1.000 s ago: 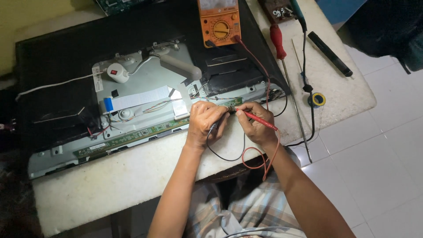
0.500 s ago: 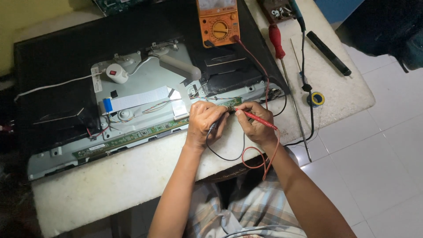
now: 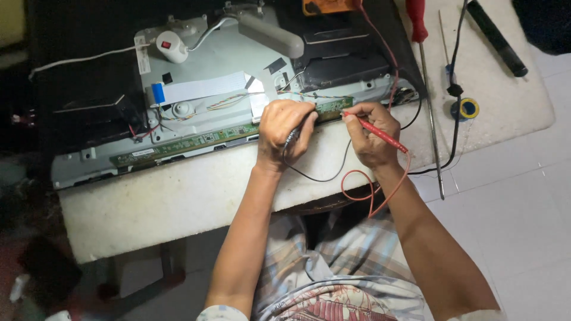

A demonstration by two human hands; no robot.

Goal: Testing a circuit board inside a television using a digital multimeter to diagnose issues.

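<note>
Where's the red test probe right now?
In the head view, the red probe is in the right hand, right of centre, its tip at the long green circuit strip beside the left hand.

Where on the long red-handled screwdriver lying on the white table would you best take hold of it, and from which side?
Grip the red-handled screwdriver by its thick red handle at the far end, coming from above. The thin metal shaft lies flat on the white table, pointing toward the near edge, and offers little to grasp.
</note>
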